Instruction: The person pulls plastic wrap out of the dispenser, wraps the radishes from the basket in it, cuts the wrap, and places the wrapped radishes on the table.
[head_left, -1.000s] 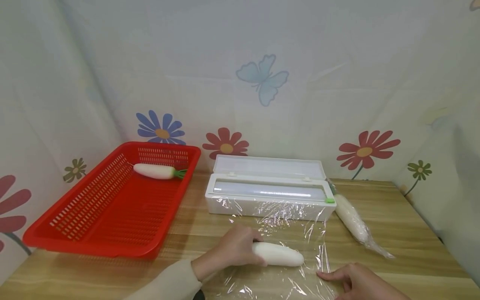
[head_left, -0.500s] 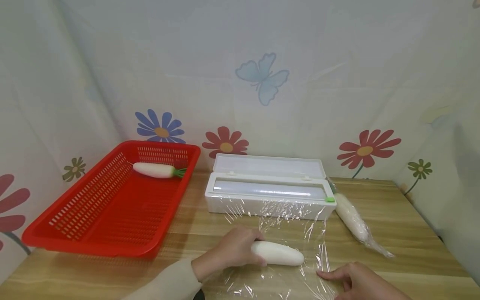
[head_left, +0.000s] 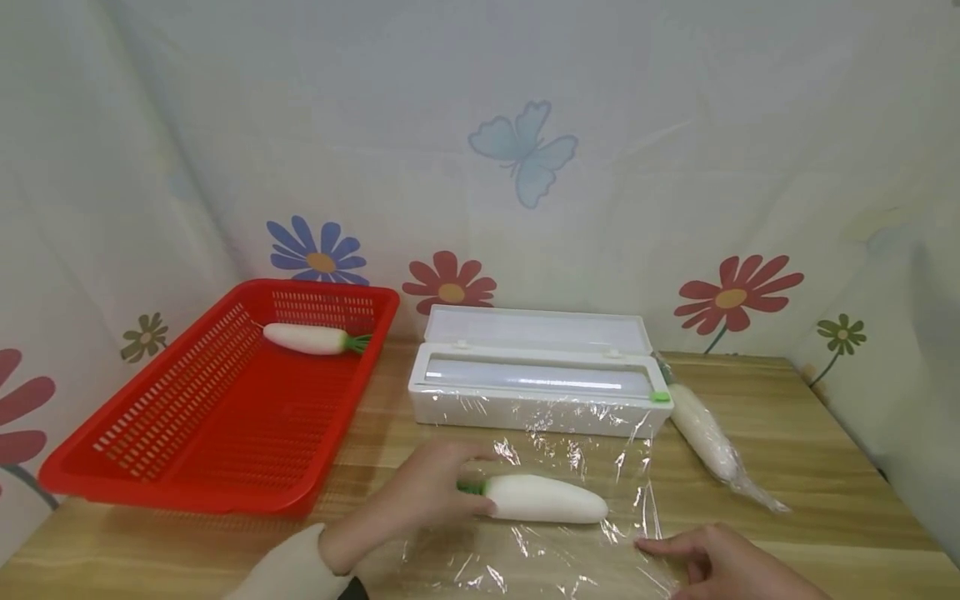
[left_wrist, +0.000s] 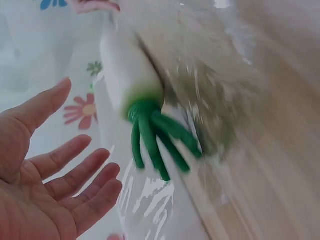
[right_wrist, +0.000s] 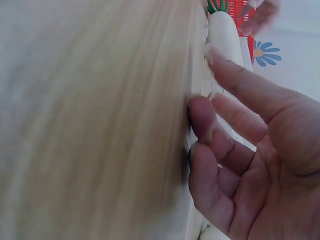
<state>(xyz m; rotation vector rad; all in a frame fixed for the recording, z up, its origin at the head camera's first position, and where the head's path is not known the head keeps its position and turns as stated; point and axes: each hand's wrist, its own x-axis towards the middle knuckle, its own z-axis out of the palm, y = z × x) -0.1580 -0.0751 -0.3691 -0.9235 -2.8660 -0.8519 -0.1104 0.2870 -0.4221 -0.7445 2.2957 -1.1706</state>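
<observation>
A white radish [head_left: 547,500] with green leaf stalks [left_wrist: 150,135] lies crosswise on a sheet of clear plastic wrap [head_left: 517,554]. Around its leafy end my left hand [head_left: 427,487] is spread; in the left wrist view the fingers of that hand [left_wrist: 65,185] are apart from the radish and hold nothing. Low on the right, my right hand [head_left: 712,562] pinches the edge of the wrap with thumb and forefinger, other fingers curled. The wrap runs from a white dispenser box [head_left: 540,414], whose lid is raised behind the roll.
A red plastic basket [head_left: 311,467] with another radish [head_left: 306,337] inside stands at the left. Right of the dispenser lies a wrapped radish [head_left: 705,433] with a twisted film tail. A flowered cloth [head_left: 600,208] hangs behind the wooden table [head_left: 832,500].
My left hand has let go of the radish and shifted left, baring its green leaves. The radish lies slightly straighter now. My right hand stays at the wrap's edge.
</observation>
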